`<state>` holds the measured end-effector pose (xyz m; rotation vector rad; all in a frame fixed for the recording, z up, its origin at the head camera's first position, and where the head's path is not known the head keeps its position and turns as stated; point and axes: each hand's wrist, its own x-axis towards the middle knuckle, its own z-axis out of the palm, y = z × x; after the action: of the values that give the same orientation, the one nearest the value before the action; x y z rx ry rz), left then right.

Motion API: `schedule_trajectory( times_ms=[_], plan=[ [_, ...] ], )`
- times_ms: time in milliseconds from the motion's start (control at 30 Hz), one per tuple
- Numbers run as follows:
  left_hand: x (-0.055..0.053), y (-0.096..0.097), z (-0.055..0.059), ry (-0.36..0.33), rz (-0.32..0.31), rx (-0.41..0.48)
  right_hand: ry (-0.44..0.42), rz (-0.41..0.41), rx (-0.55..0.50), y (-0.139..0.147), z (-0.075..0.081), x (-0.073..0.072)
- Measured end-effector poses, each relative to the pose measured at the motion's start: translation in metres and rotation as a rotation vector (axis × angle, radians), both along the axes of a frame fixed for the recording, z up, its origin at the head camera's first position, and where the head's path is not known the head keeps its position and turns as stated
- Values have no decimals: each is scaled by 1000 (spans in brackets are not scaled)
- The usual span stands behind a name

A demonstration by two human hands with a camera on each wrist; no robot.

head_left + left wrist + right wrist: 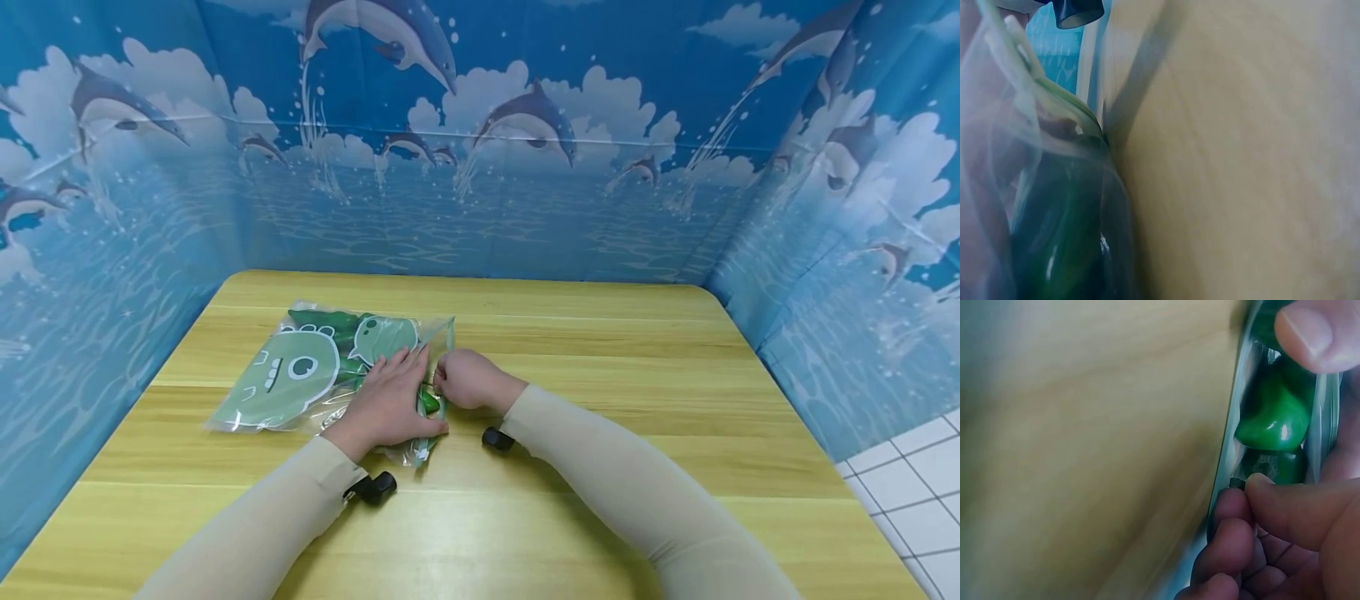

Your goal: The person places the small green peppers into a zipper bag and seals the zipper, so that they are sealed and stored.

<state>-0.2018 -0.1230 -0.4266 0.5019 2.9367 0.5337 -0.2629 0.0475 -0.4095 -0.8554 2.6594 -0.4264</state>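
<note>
A clear zip bag printed with pale green cartoon monsters lies on the table, its mouth facing right. Inside are several glossy green peppers. My left hand presses down on the bag near the mouth with its fingers extended, the thumb beside the opening. At that opening, my right hand pinches a small dark green stem between thumb and forefinger, the other fingers curled. Most of what belongs to this stem is hidden inside the bag. Through the film in the left wrist view shows a dark green pepper.
The wood-grain table extends around the bag on all sides. Behind and beside it hangs a blue curtain with dolphins. White floor tiles show at the right. A black wrist camera sits under the left cuff.
</note>
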Motion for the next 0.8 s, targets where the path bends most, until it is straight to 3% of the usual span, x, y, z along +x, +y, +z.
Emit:
schedule_trajectory(
  times_ms=[800],
  plan=[
    [1,1,0,-12,-4,0,-12,-56,10,-6,-3,-3]
  ],
)
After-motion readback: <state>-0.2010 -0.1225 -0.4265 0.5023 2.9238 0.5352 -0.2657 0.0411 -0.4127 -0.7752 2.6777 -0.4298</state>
